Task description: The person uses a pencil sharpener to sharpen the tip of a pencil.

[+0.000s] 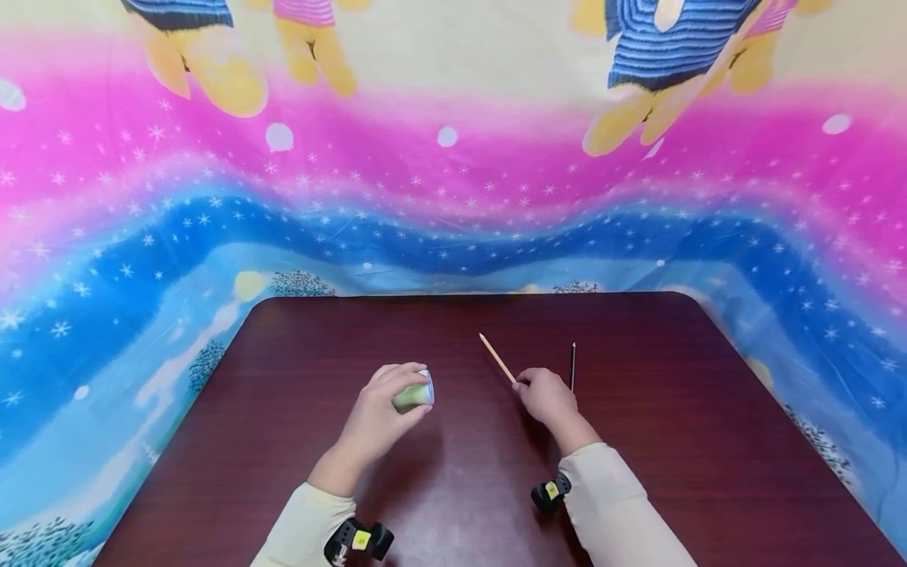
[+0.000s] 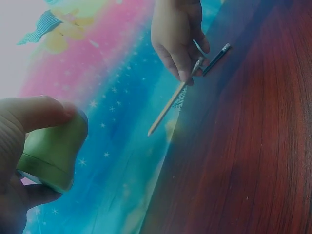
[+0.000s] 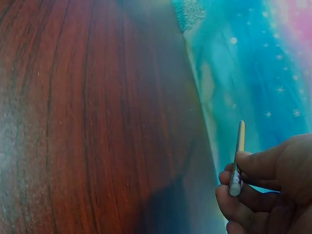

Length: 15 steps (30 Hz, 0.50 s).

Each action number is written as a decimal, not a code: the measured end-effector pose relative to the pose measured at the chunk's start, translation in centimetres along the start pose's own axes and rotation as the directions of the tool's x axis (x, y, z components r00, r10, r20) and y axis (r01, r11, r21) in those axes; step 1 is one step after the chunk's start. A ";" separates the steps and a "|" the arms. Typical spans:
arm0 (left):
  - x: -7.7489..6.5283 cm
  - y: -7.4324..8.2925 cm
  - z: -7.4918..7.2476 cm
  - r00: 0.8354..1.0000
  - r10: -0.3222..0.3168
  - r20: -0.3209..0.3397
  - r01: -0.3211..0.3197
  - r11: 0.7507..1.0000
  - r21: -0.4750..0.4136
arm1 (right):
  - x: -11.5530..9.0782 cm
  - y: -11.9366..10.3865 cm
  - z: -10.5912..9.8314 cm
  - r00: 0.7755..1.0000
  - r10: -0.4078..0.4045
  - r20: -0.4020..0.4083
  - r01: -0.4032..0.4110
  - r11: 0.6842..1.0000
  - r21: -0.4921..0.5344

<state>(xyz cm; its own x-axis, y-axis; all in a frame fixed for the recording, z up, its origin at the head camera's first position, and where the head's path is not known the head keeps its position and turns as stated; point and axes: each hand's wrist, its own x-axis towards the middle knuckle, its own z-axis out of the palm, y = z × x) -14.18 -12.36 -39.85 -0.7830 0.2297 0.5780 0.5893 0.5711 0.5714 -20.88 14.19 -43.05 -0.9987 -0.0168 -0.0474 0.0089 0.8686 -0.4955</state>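
Note:
My left hand grips a small green object above the left-middle of the table, fingers over its top and thumb beneath. In the left wrist view this green object has curved-in sides and a seam near one end; its pale end faces right in the head view. Between thumb and fingers, my right hand pinches a light wooden pencil near its eraser end. The pencil's tip points away and to the left. Just right of that hand lies a dark pencil, its near end hidden behind the hand.
Beneath both hands is a dark reddish-brown table with rounded far corners. A printed cloth in pink and blue hangs behind and beside it. Each wrist carries a small black camera, the left one low over the table.

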 end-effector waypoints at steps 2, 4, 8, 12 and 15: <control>0.0 0.0 0.1 1.000 -0.011 0.007 0.011 1.000 0.001 | 0.3 -0.1 0.2 1.000 0.016 0.009 -0.016 1.000 -0.006; 0.0 0.0 0.2 1.000 -0.023 0.013 0.023 1.000 -0.001 | 0.5 -0.1 0.4 0.999 0.028 0.019 -0.028 1.000 -0.010; 0.1 -0.1 0.4 0.999 -0.030 0.014 0.030 1.000 -0.007 | 1.0 -0.1 0.9 0.999 0.042 0.027 -0.042 0.999 -0.015; 0.3 -0.2 0.7 1.000 -0.023 0.011 0.023 1.000 -0.012 | 1.3 -0.1 1.5 0.998 0.055 0.039 -0.054 0.998 -0.032; 0.4 -0.1 0.9 0.999 -0.032 0.015 0.033 0.999 -0.018 | 1.4 -0.1 1.8 0.997 0.068 0.047 -0.066 0.996 -0.059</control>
<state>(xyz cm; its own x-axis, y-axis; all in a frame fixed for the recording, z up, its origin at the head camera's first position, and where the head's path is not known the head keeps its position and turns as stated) -14.74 -11.63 -40.25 -0.8047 0.2232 0.5501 0.5668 0.5642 0.6003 -22.21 13.15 -44.62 -0.9924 0.0197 -0.1216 0.0716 0.8955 -0.4393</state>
